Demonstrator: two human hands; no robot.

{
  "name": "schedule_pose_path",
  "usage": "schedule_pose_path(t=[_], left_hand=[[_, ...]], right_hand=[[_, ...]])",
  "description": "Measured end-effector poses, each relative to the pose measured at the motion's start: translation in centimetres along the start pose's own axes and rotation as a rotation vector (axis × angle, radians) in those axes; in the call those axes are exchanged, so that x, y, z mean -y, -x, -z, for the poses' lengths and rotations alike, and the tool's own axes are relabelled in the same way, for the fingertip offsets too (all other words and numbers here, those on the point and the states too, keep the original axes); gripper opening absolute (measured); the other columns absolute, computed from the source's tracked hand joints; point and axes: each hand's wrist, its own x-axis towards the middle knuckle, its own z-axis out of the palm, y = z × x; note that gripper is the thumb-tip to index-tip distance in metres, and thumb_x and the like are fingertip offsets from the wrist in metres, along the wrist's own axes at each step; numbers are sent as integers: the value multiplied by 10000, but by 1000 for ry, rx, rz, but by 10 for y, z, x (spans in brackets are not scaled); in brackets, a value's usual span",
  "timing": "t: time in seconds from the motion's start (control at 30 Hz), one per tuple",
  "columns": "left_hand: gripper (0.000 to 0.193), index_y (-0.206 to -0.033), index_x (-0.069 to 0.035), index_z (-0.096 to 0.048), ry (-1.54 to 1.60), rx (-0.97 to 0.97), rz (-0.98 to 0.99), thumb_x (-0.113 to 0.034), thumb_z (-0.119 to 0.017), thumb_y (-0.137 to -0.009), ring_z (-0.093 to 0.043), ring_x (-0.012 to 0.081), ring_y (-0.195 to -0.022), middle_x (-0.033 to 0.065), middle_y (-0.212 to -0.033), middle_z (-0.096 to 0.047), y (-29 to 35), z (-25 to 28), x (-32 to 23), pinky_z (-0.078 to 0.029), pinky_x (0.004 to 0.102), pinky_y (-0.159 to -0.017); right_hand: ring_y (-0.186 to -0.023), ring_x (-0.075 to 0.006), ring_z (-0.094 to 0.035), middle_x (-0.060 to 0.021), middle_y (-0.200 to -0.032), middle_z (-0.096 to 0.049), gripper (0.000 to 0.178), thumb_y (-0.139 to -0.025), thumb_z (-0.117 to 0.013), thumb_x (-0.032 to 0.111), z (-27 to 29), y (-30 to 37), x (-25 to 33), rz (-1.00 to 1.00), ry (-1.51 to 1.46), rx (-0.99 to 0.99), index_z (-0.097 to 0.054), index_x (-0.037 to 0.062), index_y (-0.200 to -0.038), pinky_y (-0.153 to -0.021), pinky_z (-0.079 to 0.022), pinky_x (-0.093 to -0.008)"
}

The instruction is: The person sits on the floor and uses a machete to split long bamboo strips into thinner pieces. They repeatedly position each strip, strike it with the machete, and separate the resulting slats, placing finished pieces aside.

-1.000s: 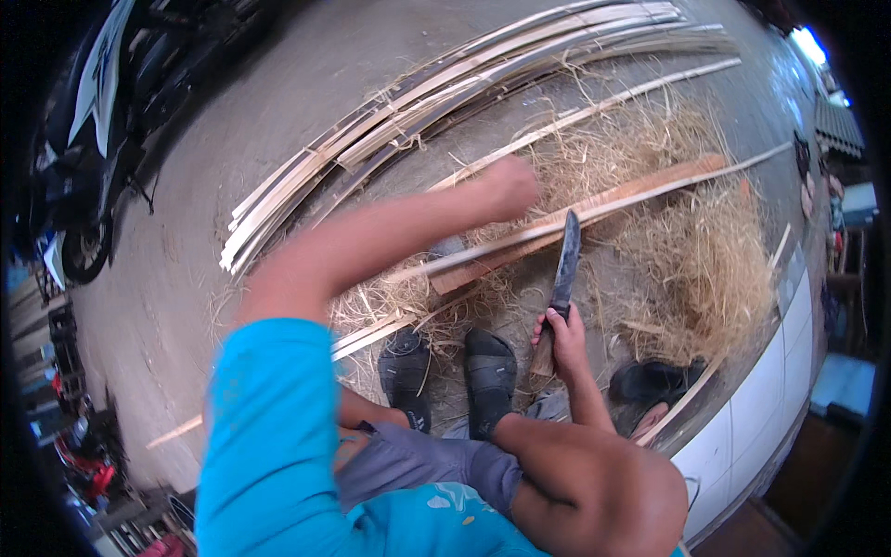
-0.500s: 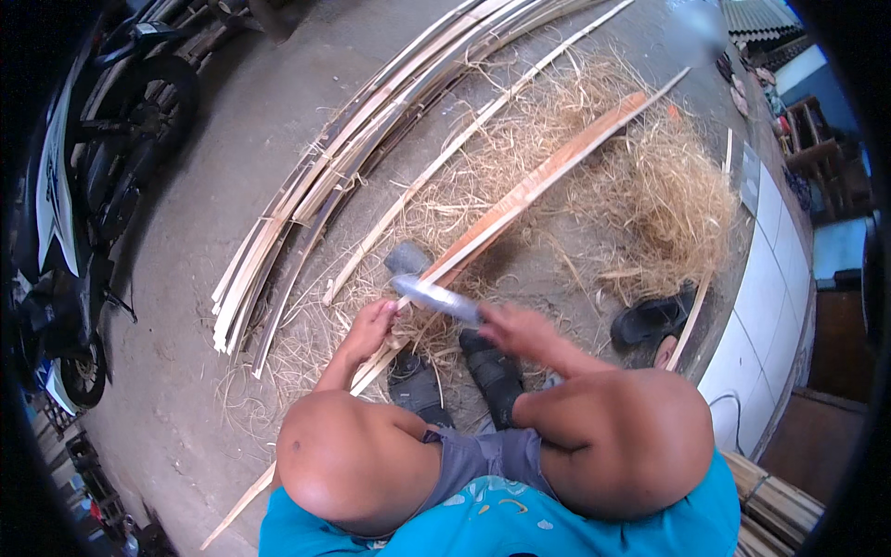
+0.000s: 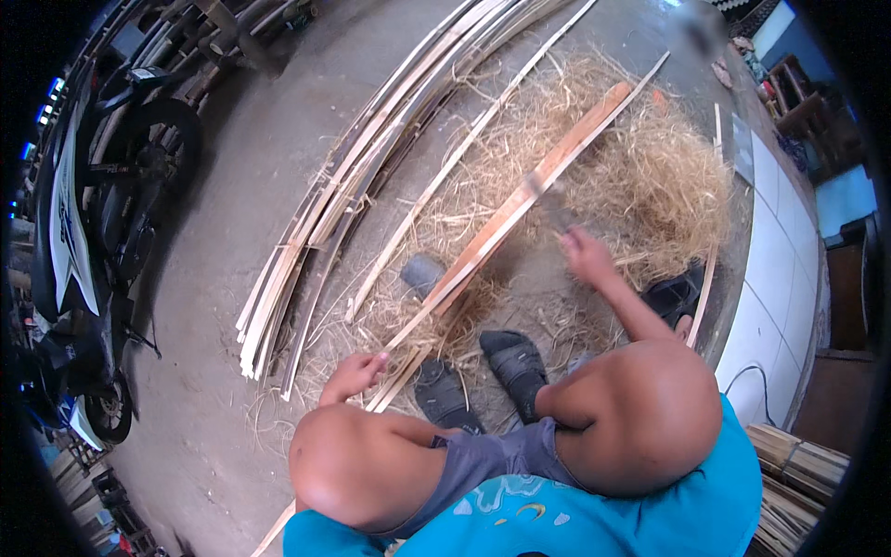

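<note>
A long thin pale strip of wood or bamboo point(image 3: 594, 142) slants away from me, lying along a reddish-brown board point(image 3: 498, 227). My left hand point(image 3: 357, 375) is closed on the strip's near end, just beyond my left knee. Past my right knee, my right hand point(image 3: 587, 257) grips a knife point(image 3: 548, 190). Its blade is smeared by motion and reaches across the strip around the middle of the board; whether it touches, I cannot tell. A grey cylindrical block point(image 3: 423, 272) sits beside the board's near end, which lies just beyond my sandalled feet point(image 3: 513, 365).
Curly pale shavings point(image 3: 673, 186) heap up right of the board. At left lie a bundle of long strips point(image 3: 320, 218) and a single strip point(image 3: 445, 176). A motorbike point(image 3: 121, 204) stands far left. A white tiled ledge point(image 3: 766, 241) and a black sandal point(image 3: 675, 295) are at right.
My right hand and the knife have moved away from my left hand, up along the strip. My left hand is now farther from the board's near end. The whole view has shifted slightly.
</note>
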Motion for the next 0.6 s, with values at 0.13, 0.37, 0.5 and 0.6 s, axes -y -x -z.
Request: schedule_pose_path(t=[0.13, 0.37, 0.5, 0.6], left_hand=[[541, -861, 6, -693, -90, -157, -89, -494, -537, -995, -554, 132, -600, 67, -696, -650, 1, -1, 9, -463, 316, -595], [485, -761, -6, -636, 10, -200, 252, -421, -565, -1002, -477, 102, -575, 10, -617, -541, 74, 11, 19, -390, 309, -541], [496, -791, 1, -661, 29, -248, -76, -443, -574, -994, -515, 96, -575, 24, -637, -577, 23, -4, 7, -399, 312, -522], [500, -833, 13, -679, -73, -198, -48, -451, -578, -993, -538, 98, -585, 38, -657, -605, 26, 6, 64, -406, 311, -513]], right_hand=[[-1018, -409, -651, -195, -1128, -684, 448, -926, -618, 416, -40, 21, 55, 410, 54, 370, -610, 133, -1273, -890, -514, -480], [-1069, -379, -647, -184, -1101, -691, 468, -943, -587, 430, -33, -8, 4, 0, -141, 31, -593, 132, -1305, -939, -507, -438], [-1070, -380, -653, -173, -1152, -690, 453, -965, -547, 429, -49, -3, 25, 454, -19, 193, -620, 117, -1285, -940, -514, -437], [-1083, -388, -645, -186, -1205, -668, 462, -970, -545, 418, 7, -28, -8, -167, -89, -42, -606, 113, -1312, -953, -505, -451]])
